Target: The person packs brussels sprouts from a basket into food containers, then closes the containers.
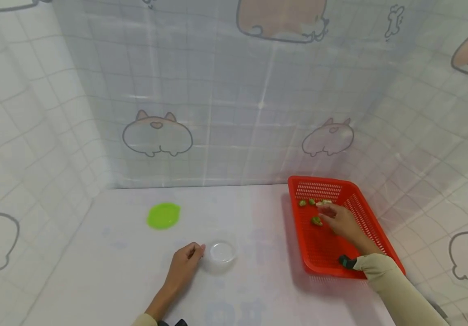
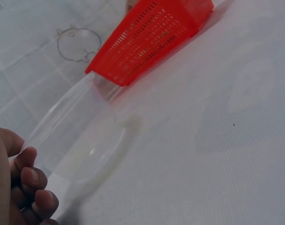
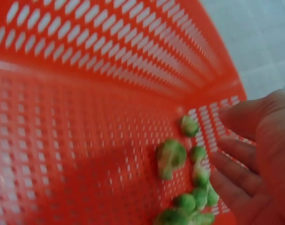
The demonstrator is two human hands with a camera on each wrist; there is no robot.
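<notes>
A clear plastic bowl (image 1: 221, 252) stands on the white table, left of the red basket. My left hand (image 1: 185, 261) pinches its rim between thumb and curled forefinger, which the left wrist view shows closely at the bowl (image 2: 81, 140). Over at the right, my right hand (image 1: 341, 222) reaches into the red plastic basket (image 1: 323, 253), above its far part. Its fingers are spread and loosely bent, with nothing between them. Several green Brussels sprouts (image 3: 171, 157) lie on the basket floor beside these fingers, mostly bunched along one end wall.
A flat bright green lid-like disc (image 1: 163, 216) with a small tab lies farther back on the left. Sheeting with a grid and cartoon animals (image 1: 158, 136) hangs behind the table and along both sides. The basket's raised, slotted walls surround the right hand.
</notes>
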